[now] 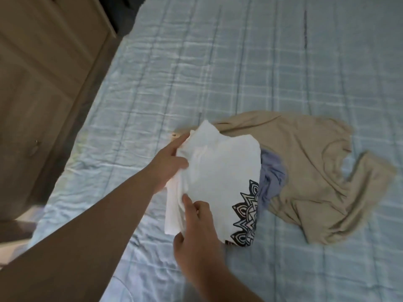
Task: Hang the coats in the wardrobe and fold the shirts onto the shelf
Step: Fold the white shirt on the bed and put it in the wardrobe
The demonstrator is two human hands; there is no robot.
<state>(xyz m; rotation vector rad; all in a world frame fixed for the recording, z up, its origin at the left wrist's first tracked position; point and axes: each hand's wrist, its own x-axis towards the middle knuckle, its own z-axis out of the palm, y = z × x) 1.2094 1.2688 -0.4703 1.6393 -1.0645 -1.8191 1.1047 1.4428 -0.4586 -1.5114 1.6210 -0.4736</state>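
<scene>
A folded white shirt (222, 177) with a black mandala print lies on the bed. My left hand (168, 164) grips its left edge, fingers curled around the fabric. At the shirt's lower left corner my right hand (196, 232) pinches the layers. Under the white shirt's right side a blue-purple garment (271, 177) peeks out. A beige shirt (316, 171) lies spread and crumpled to the right, partly under both. A wooden hanger tip (176, 135) shows just above my left hand.
The bed carries a light blue checked cover (239, 62) reaching far up and right. A wooden wardrobe or dresser (43, 73) with a small knob stands along the bed's left side, with a narrow gap between them.
</scene>
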